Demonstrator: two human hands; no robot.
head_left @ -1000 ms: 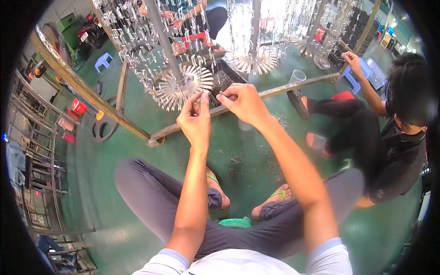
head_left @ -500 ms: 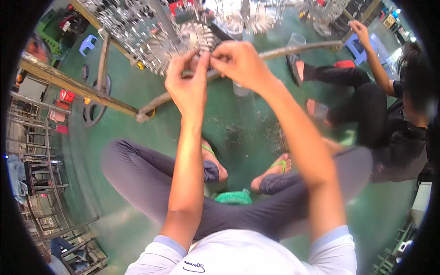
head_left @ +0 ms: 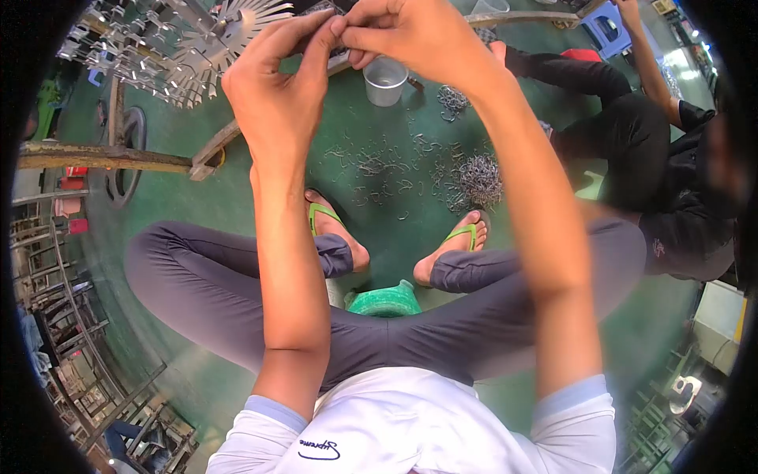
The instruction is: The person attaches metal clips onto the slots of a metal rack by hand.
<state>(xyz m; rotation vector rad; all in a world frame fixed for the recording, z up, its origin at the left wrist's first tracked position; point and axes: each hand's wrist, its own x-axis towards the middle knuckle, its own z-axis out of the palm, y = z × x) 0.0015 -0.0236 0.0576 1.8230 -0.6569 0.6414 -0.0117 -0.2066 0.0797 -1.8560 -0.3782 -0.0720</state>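
Note:
My left hand point(head_left: 280, 95) is raised at the top of the view, thumb and fingers bent into a pinch. Its thumb tip meets the fingertips of my right hand point(head_left: 430, 43), which is also pinched. Whatever lies between the fingers is too small or too hidden to make out. Just beyond my left hand stands a rack of finned metal discs point(head_left: 235, 30), with many small shiny metal pieces point(head_left: 130, 51) hanging on it. Below my right hand, a clear plastic tub point(head_left: 385, 85) rests on the green floor.
Small curved metal pieces lie scattered point(head_left: 375, 164) and in a pile point(head_left: 480, 182) on the floor. A wooden frame bar point(head_left: 103, 160) crosses at left. I sit on a green stool point(head_left: 385, 301). A co-worker's leg point(head_left: 584, 79) is at right, near a blue stool point(head_left: 606, 30).
Both hands now sit higher in the view, my left one further left. The rack has shifted up and left in view, and more of the tub and the floor pieces shows.

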